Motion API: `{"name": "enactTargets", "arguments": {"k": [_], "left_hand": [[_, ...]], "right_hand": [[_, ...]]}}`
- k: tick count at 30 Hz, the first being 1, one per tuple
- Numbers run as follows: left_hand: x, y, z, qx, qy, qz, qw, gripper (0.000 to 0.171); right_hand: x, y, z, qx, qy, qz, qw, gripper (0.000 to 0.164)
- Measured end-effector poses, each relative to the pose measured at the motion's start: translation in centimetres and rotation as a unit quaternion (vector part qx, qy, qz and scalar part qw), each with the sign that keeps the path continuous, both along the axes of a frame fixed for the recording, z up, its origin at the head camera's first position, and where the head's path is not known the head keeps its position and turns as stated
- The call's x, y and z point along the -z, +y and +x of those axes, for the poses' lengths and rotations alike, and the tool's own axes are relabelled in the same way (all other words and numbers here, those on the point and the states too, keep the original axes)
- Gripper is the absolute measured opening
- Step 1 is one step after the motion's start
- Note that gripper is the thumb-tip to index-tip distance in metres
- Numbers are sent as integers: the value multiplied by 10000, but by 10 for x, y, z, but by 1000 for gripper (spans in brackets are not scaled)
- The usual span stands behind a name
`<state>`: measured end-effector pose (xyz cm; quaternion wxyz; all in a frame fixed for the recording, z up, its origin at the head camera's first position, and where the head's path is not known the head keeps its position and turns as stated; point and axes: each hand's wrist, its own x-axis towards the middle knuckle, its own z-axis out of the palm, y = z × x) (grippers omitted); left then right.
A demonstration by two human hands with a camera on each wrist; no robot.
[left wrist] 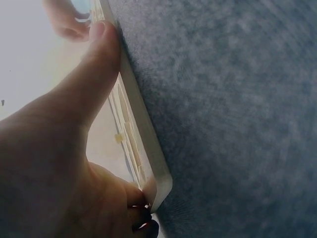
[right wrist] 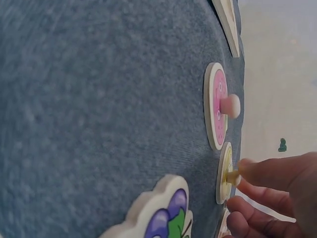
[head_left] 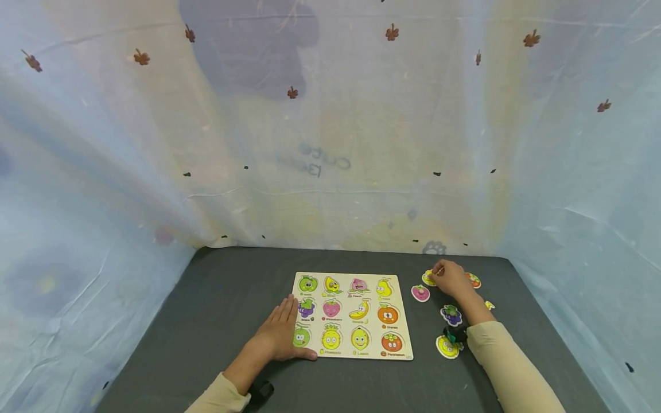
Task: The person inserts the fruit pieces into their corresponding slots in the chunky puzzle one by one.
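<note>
A fruit puzzle board (head_left: 373,347) with several printed fruits lies flat on the dark table. My left hand (head_left: 280,332) rests along its left side, fingers straight. In the left wrist view the thumb (left wrist: 101,54) stretches along the board's near edge (left wrist: 143,124). To the right of the board, my right hand (head_left: 453,279) pinches the small knob (right wrist: 234,177) of a yellow puzzle piece (right wrist: 224,171) between thumb and fingers. Beside that piece lies a pink puzzle piece (right wrist: 216,106) with a knob. A purple grape piece (right wrist: 173,210) is closer to the right wrist camera.
Under and around the right forearm are an orange-red piece (head_left: 472,280), a partly hidden yellow piece (head_left: 489,305) and, nearer the front, a yellow piece with a face (head_left: 447,347). A pale patterned curtain (head_left: 330,143) encloses the table's back and sides.
</note>
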<state>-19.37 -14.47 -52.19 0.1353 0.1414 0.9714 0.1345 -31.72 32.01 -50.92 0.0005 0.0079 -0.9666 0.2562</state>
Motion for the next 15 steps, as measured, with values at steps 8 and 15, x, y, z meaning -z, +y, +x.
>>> {"name": "enactTargets", "arguments": {"k": [8, 15], "left_hand": [[3, 0, -1, 55, -40, -41, 10000, 140], [3, -1, -1, -25, 1, -60, 10000, 141]], "right_hand": [[1, 0, 0, -17, -174, 23, 9998, 19], [5, 0, -3, -36, -156, 62, 9999, 19]]}}
